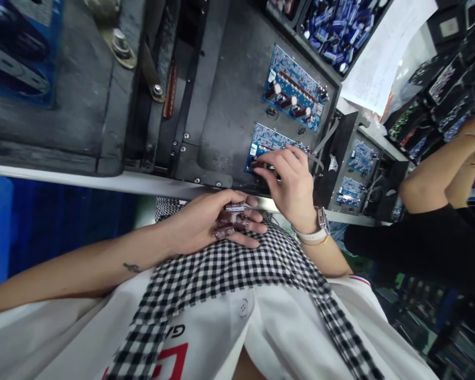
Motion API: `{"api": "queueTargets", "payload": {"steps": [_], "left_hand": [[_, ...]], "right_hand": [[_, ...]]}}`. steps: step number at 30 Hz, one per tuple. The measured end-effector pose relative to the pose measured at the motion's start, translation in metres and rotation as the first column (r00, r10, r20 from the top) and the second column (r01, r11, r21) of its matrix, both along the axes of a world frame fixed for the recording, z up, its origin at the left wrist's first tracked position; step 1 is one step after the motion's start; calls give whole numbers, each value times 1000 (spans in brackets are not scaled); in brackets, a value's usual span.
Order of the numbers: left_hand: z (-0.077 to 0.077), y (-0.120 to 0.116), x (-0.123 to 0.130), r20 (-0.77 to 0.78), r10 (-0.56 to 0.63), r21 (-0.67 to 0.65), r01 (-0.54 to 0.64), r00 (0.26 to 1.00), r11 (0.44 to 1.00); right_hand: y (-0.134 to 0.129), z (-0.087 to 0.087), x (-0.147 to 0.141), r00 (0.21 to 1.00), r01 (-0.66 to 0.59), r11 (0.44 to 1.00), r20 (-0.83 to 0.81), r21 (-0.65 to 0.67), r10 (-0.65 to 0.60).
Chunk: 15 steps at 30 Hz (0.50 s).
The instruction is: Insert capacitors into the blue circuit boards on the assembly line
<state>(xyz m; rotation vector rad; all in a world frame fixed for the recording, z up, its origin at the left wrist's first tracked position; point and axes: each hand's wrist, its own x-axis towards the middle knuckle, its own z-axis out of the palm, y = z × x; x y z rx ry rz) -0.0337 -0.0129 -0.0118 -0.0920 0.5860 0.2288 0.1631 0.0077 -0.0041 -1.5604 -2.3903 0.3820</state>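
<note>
Capacitors (229,219) in left hand (206,221); more in bin (336,26).

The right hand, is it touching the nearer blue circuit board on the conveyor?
Touching. The head view shows the right hand with fingertips pressed down on the nearer blue circuit board, no gap visible.
</note>
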Motion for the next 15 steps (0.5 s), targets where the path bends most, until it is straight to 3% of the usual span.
{"api": "queueTargets", "payload": {"steps": [4,7,12,15], "left_hand": [[0,3,-2,20,-45,86,43,999,995],[8,5,-7,21,-103,138,100,994,985],[55,3,-33,-133,-240,271,268,962,925],[89,33,-35,-270,-178,415,282,946,865]], "right_hand": [[0,2,1,999,-23,1000,24,-10,23],[0,4,1,996,-70,998,63,4,70],[-2,9,-3,947,-282,959,169,25,274],[10,15,2,942,-325,945,96,38,320]]}}
